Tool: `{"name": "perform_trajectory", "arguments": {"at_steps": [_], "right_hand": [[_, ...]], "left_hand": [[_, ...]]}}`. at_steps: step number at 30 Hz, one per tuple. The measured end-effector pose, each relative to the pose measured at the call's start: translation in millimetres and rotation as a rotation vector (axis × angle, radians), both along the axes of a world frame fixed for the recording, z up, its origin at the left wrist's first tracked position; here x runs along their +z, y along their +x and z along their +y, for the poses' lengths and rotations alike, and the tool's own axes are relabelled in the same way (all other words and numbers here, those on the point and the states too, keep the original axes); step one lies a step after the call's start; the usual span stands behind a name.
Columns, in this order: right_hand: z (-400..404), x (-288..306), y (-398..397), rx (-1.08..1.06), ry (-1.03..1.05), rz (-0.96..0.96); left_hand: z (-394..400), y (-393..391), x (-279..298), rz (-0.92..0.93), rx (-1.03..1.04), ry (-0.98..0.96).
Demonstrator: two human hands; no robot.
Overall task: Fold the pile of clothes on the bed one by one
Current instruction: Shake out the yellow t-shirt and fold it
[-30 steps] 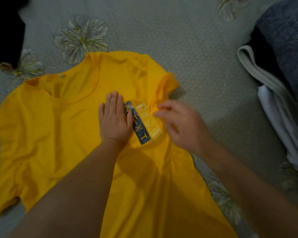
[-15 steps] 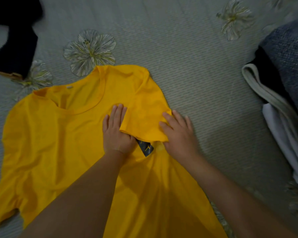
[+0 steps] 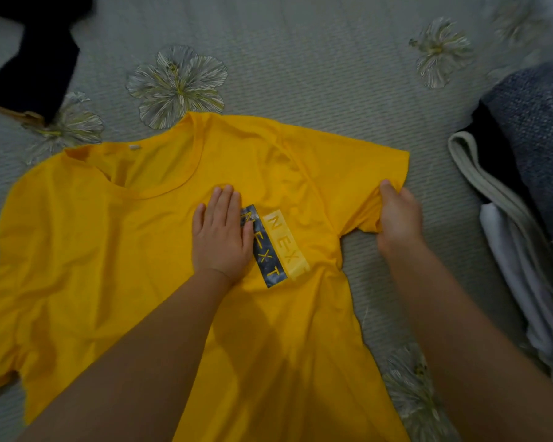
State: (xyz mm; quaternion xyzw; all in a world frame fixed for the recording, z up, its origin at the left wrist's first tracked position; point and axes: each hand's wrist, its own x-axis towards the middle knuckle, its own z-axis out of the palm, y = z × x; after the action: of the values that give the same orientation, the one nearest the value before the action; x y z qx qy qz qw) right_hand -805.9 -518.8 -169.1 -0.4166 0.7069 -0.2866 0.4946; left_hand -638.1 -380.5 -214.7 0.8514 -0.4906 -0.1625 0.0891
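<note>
Yellow shirt [image 3: 115,266] flat – left hand [image 3: 221,237] pressing chest, right hand [image 3: 396,215] gripping sleeve.

Half a second ago the sleeve [image 3: 361,186] lay folded inward over the chest of the yellow T-shirt [image 3: 109,266], hiding most of the "NEXT" print [image 3: 276,245]. Now it is spread out toward the right of the frame, and the print shows in full. The right hand [image 3: 396,215] has moved right and now grips the sleeve's hem instead of pressing flat.
</note>
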Motion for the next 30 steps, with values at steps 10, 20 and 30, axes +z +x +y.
{"name": "perform_trajectory", "arguments": {"at_steps": [10,20,30], "right_hand": [[109.3,14.3,54.5,1.444,-0.529,0.748],[117.4,-7.2,34.1,1.397,-0.508,0.857],[169.4,-10.3,62.6,1.242,-0.439,0.896]], "left_hand": [[120.3,34.7,31.1,0.097,0.262,0.026],[157.7,35.9,11.5,0.028,0.227,0.059],[166.6,45.3,21.2,0.171,0.221,-0.061]]}}
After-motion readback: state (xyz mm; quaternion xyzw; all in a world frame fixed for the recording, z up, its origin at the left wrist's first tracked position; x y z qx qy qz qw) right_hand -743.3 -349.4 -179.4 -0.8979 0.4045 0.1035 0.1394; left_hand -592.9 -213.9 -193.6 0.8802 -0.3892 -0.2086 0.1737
